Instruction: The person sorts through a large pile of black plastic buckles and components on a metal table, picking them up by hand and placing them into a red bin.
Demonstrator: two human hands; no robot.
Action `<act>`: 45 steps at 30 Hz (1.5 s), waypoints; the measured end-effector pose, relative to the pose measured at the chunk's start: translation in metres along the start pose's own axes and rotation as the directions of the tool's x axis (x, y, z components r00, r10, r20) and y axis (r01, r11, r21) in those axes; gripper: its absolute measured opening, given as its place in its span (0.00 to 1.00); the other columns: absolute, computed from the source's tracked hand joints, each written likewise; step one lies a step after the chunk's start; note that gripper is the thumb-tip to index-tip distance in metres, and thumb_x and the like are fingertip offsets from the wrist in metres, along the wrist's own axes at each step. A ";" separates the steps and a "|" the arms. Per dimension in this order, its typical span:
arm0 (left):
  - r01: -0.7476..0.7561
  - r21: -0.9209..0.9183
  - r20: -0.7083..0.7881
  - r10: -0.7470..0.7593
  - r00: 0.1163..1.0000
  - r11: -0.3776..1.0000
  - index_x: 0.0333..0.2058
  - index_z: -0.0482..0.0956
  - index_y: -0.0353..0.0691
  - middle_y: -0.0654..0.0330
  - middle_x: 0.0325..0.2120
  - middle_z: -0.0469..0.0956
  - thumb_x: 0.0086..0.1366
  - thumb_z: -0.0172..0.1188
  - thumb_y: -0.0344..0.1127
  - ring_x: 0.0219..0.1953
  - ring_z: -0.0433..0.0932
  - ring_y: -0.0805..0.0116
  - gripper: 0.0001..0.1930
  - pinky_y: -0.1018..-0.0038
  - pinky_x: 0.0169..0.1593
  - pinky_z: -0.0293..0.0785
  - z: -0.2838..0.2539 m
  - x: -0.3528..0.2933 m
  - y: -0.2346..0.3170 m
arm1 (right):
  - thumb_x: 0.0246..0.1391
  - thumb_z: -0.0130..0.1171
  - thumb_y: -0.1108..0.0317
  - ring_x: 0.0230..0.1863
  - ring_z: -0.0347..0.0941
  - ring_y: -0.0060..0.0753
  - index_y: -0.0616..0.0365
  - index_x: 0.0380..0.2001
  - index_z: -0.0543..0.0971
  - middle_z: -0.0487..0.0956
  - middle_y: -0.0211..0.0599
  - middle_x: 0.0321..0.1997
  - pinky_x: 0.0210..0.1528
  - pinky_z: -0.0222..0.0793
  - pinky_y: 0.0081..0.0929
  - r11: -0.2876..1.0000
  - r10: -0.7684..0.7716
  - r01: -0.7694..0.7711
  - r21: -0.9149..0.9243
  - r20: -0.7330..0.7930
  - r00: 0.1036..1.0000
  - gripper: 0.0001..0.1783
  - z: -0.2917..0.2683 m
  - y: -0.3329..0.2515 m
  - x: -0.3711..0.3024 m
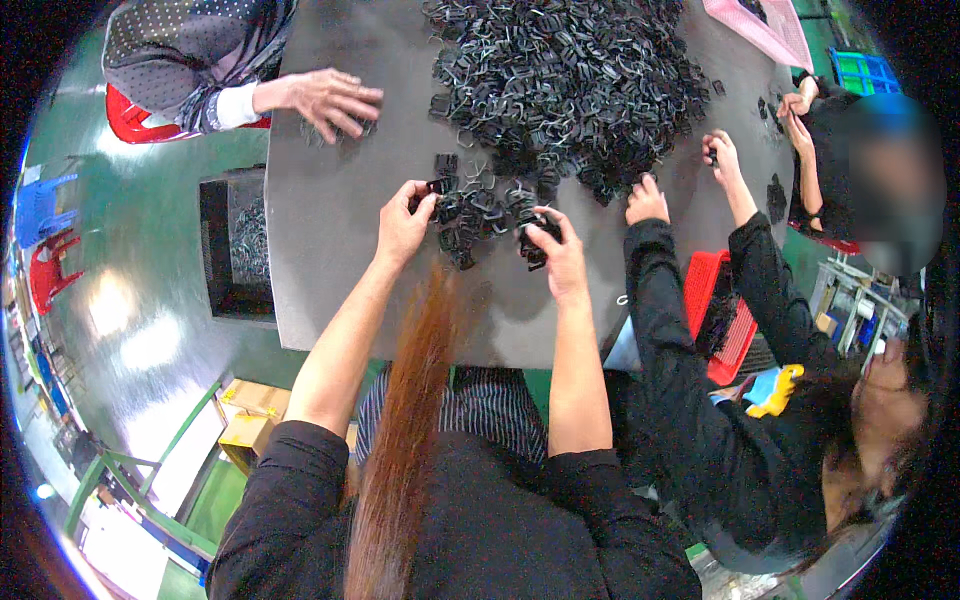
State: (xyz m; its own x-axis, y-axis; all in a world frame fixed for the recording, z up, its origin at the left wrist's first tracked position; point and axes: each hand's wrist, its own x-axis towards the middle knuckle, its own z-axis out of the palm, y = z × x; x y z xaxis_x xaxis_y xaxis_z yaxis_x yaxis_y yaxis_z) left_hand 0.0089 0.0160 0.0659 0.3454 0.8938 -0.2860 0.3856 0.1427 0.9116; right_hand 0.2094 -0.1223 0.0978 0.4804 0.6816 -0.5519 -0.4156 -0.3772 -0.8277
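My left hand [402, 222] pinches a small black plastic clip [435, 187] between thumb and fingers, at the left edge of a small heap [470, 212] of similar black clips. Pale, curved wire-like parts show among them. To the right of that heap, my right hand [556, 255] is closed around several black clips [534, 250], low over the grey table [340, 250]. How many clips it holds is hidden by the fingers. Beyond both hands rises a much larger pile of the same black clips [570, 80].
Across the far left, a co-worker's hand [335, 100] is spread over the table. Two co-workers work at the right, one nearby with black sleeves [660, 290]. A red basket [735, 345] stands by the table's right side, a black crate [240, 245] on the floor left, a pink basket [770, 35] far right.
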 end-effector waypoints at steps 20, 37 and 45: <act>0.215 -0.013 0.193 -0.209 0.959 0.977 0.33 0.75 0.41 0.64 0.24 0.75 0.55 0.60 0.43 0.29 0.73 0.71 0.13 0.69 0.33 0.75 -0.025 0.068 0.024 | 0.42 0.64 0.67 0.40 0.73 0.44 0.51 0.36 0.74 0.77 0.37 0.33 0.44 0.69 0.40 0.402 -0.513 0.116 -0.908 -0.119 0.850 0.15 0.078 -0.025 0.083; -0.297 0.421 0.144 0.259 0.955 0.857 0.30 0.70 0.38 0.55 0.27 0.72 0.49 0.67 0.42 0.32 0.74 0.56 0.18 0.65 0.34 0.71 -0.003 0.052 0.005 | 0.41 0.66 0.57 0.37 0.74 0.41 0.59 0.34 0.75 0.77 0.42 0.38 0.39 0.69 0.33 0.515 -0.284 0.001 -0.857 -0.170 0.944 0.21 0.034 -0.029 0.062; -0.244 0.327 0.259 0.162 0.952 0.913 0.35 0.72 0.39 0.59 0.28 0.75 0.50 0.66 0.39 0.31 0.75 0.64 0.16 0.71 0.34 0.70 0.012 0.051 0.003 | 0.38 0.69 0.61 0.27 0.70 0.31 0.57 0.29 0.75 0.74 0.33 0.26 0.30 0.64 0.27 0.581 -0.266 0.118 -0.805 -0.051 0.963 0.17 0.018 0.004 0.084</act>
State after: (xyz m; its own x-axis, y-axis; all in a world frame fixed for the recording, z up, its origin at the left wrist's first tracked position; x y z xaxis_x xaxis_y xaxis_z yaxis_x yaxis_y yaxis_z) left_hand 0.0379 0.0563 0.0501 0.6125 0.7644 -0.2015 0.5477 -0.2265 0.8054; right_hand 0.2339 -0.0551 0.0501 0.6124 0.7244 -0.3167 0.4369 -0.6439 -0.6281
